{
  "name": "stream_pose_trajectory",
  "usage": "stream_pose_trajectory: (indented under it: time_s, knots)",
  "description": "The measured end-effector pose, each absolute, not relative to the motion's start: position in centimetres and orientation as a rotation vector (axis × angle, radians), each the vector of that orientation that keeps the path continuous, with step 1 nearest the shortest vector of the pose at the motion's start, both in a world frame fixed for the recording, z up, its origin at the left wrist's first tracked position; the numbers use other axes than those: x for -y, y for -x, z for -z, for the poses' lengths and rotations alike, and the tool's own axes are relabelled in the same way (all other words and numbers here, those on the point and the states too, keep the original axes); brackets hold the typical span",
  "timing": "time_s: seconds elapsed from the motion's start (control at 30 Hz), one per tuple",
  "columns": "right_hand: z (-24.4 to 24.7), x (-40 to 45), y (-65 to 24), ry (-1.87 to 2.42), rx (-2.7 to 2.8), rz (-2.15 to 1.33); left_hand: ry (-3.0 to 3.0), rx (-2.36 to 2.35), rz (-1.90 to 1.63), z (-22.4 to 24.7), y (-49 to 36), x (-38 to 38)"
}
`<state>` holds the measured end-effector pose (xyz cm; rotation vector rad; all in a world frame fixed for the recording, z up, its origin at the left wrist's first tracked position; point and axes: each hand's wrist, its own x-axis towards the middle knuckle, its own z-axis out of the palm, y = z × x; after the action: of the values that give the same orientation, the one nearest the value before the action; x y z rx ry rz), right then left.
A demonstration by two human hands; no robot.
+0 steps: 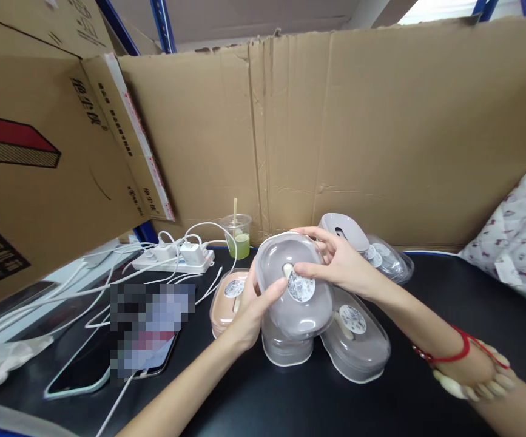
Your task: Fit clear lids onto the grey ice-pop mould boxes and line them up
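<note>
Between my two hands, a grey box with a clear lid (308, 315) is held up and tilted, its round white label showing. My left hand (253, 303) grips its left edge, thumb on the lid. My right hand (335, 261) holds the upper right edge, its thumb at the label. Below it, another clear-lidded box (287, 352) is partly hidden. To the right lies a grey box with a round label (358, 340). A peach-coloured box (226, 303) sits at the left, partly behind my left hand.
Behind stand a grey container (344, 227), clear lids (390, 261) and a cup of green drink (239, 243). On the left are a power strip (176, 261) with white cables and a phone (80, 364). A cardboard wall (381, 133) closes the back; patterned fabric (517, 230) lies right.
</note>
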<state>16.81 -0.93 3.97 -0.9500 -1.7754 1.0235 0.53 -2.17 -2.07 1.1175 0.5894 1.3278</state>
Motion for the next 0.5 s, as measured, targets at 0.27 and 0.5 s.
stream_pose_trajectory:
  time_s: [0.27,0.5]
  knots:
    - [-4.31,1.84,-16.88,0.883,1.870,-0.967,-1.259,-0.495,-1.361,2.65,-0.18,2.04]
    - [-4.65,1.62,-17.20,0.851,1.936,-1.000,-1.310,-0.506,-1.391,2.60,-0.43,2.28]
